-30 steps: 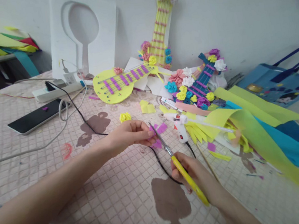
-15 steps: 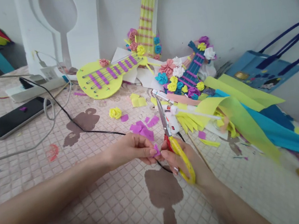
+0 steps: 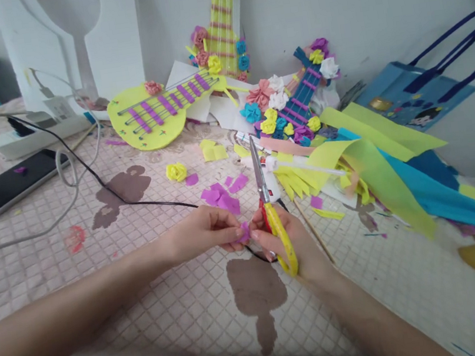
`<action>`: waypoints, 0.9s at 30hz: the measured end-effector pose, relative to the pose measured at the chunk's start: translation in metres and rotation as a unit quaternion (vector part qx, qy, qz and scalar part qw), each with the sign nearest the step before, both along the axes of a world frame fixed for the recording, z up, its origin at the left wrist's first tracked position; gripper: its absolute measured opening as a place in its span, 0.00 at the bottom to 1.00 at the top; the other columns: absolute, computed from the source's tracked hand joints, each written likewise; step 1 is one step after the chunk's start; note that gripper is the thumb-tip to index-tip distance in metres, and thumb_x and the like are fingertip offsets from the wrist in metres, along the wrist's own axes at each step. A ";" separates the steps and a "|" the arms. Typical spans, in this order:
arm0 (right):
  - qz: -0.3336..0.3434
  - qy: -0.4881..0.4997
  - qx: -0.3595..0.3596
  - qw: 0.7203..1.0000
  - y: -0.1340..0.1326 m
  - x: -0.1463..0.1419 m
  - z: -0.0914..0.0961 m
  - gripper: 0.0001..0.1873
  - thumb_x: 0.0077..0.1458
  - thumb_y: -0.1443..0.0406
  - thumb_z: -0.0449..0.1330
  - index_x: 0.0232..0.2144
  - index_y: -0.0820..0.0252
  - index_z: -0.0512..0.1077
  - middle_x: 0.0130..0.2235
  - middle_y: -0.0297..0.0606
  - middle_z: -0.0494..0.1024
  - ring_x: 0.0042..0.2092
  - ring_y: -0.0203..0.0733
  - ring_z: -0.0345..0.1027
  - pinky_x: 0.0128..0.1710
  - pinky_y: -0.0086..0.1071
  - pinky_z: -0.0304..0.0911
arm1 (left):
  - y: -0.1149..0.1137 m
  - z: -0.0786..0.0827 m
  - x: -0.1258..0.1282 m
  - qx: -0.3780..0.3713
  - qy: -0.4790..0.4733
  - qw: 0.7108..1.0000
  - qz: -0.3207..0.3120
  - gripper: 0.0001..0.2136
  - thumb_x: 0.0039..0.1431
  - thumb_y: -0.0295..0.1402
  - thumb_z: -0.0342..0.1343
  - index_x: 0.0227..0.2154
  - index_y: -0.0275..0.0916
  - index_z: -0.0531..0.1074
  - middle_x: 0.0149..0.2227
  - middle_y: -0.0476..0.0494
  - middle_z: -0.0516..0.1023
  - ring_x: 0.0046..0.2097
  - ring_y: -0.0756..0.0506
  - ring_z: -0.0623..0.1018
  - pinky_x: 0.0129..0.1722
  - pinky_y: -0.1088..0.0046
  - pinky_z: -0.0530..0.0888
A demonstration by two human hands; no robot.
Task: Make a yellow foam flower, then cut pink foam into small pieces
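Observation:
My left hand pinches a small purple paper piece between thumb and fingertips. My right hand grips yellow-handled scissors, blades closed and pointing up and away; its fingertips also touch the purple piece. Both hands meet just above the quilted pink cloth. Several purple scraps lie on the cloth right behind my hands.
A yellow paper guitar and a blue flower-covered guitar lie at the back. Green and blue paper sheets spread to the right. A phone, a power strip, a black cable and a glue gun are nearby.
My hands drew back from the purple scraps and came together. The scissors swung from pointing at the scraps to upright, and both hands now finger one small purple piece.

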State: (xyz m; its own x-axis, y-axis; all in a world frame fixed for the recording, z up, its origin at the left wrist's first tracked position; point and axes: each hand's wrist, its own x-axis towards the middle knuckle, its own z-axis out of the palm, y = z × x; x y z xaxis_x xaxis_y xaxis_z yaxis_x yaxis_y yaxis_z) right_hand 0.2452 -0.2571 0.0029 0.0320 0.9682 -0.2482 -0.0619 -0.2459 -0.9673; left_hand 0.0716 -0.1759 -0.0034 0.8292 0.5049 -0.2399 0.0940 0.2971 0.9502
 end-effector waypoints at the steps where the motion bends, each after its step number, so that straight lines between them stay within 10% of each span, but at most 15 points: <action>1: 0.000 0.001 0.002 1.000 0.000 0.000 0.000 0.16 0.42 0.63 0.64 0.32 0.57 0.62 0.26 0.25 0.67 0.18 0.26 0.55 0.16 0.24 0.53 | 0.000 0.000 0.000 0.003 0.002 1.000 -0.002 0.11 0.53 0.39 0.61 0.30 0.35 0.74 0.30 0.47 0.78 0.30 0.53 0.76 0.35 0.77 0.73; 13: -0.014 -0.011 0.002 1.000 0.003 0.000 -0.003 0.16 0.43 0.62 0.64 0.32 0.57 0.61 0.23 0.23 0.65 0.17 0.26 0.55 0.16 0.23 0.53 | -0.015 0.001 0.004 0.237 0.045 0.967 0.088 0.15 0.48 0.41 0.63 0.32 0.36 0.68 0.29 0.48 0.72 0.30 0.51 0.71 0.29 0.77 0.69; 21: -0.037 0.003 0.005 0.999 0.002 -0.001 0.000 0.15 0.41 0.63 0.64 0.31 0.58 0.62 0.24 0.24 0.66 0.18 0.26 0.56 0.16 0.24 0.55 | -0.007 0.002 0.005 -0.002 0.029 0.997 0.071 0.14 0.58 0.42 0.55 0.26 0.34 0.68 0.26 0.47 0.76 0.28 0.52 0.74 0.33 0.75 0.71; 27: -0.048 0.006 0.000 0.999 0.002 0.000 -0.003 0.15 0.43 0.62 0.65 0.32 0.58 0.63 0.24 0.24 0.68 0.17 0.25 0.56 0.16 0.24 0.54 | -0.008 0.001 0.006 -0.041 0.006 0.994 0.097 0.21 0.58 0.51 0.50 0.28 0.33 0.69 0.25 0.45 0.75 0.29 0.49 0.76 0.32 0.72 0.73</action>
State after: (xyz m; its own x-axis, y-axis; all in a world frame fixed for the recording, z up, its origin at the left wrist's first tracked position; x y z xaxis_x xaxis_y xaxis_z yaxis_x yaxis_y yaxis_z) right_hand 0.2448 -0.2554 -0.0002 0.1213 0.9609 -0.2489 -0.0959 -0.2382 -0.9665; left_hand 0.0779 -0.1844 -0.0022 0.7150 0.6330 -0.2967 0.0388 0.3879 0.9209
